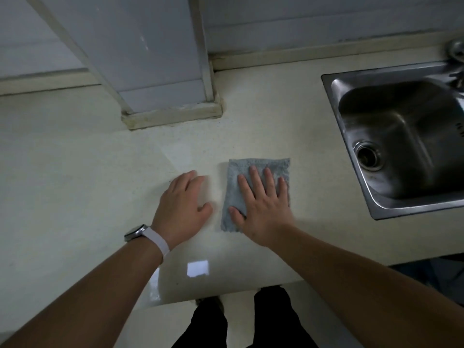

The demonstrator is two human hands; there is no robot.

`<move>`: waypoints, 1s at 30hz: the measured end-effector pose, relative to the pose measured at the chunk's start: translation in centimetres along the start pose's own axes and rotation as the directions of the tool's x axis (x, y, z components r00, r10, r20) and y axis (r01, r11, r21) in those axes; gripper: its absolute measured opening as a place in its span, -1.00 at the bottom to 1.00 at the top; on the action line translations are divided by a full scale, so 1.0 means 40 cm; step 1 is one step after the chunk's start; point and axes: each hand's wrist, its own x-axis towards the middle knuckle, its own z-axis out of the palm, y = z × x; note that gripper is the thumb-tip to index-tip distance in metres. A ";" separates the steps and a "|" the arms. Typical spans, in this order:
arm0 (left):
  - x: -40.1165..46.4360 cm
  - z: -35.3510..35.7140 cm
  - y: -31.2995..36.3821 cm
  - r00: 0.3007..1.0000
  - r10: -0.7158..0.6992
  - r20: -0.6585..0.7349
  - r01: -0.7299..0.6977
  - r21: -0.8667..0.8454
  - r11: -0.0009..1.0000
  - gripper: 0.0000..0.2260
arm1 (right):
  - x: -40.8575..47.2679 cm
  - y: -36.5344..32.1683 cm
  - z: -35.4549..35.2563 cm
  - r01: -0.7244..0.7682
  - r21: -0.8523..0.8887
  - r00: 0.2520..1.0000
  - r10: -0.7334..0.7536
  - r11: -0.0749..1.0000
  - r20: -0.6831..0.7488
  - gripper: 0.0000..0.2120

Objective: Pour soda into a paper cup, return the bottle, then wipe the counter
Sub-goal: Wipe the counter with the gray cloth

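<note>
Your right hand (pixel 261 207) lies flat, fingers spread, on the grey cloth (pixel 258 172) on the counter (pixel 75 172); left hand (pixel 183 202) open, holding nothing, beside it.

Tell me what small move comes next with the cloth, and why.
Probably slide the cloth sideways across the counter, pressing down. The right hand lies flat on it with fingers spread, the left hand rests on bare counter beside it, and no cup or bottle is in view, so wiping seems to be what's left.

Under our right hand (pixel 263 209) we see a fuzzy cloth (pixel 258 169); the counter (pixel 75 159) is glossy, the sink (pixel 401 136) dull steel.
</note>
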 end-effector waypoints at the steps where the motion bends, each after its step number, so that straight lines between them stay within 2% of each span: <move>1: -0.008 -0.009 -0.020 1.000 -0.005 -0.005 0.005 -0.001 1.000 -0.42 | 0.004 -0.026 0.003 0.016 -0.004 1.000 -0.016 1.000 0.003 -0.25; 9: -0.075 -0.087 -0.208 0.996 -0.063 -0.067 0.062 -0.017 0.998 -0.46 | 0.067 -0.275 0.037 0.169 -0.044 0.986 -0.168 0.985 0.018 -0.26; 15: -0.114 -0.125 -0.336 0.989 -0.119 -0.089 0.116 -0.043 0.992 -0.46 | 0.157 -0.437 0.044 0.206 -0.045 0.979 -0.206 0.978 0.003 -0.24; 21: -0.138 -0.137 -0.418 0.985 -0.128 -0.116 0.120 -0.072 0.990 -0.46 | 0.280 -0.489 0.021 0.242 -0.079 0.970 -0.244 0.967 -0.011 -0.23; 26: -0.135 -0.143 -0.437 0.989 -0.102 -0.110 0.095 -0.068 0.993 -0.36 | 0.325 -0.506 0.004 0.225 -0.088 0.974 -0.226 0.970 0.002 -0.24; 30: -0.091 -0.176 -0.415 0.986 -0.095 -0.139 0.086 -0.072 0.994 -0.44 | 0.327 -0.488 -0.022 0.272 -0.015 0.962 -0.272 0.962 0.035 -0.31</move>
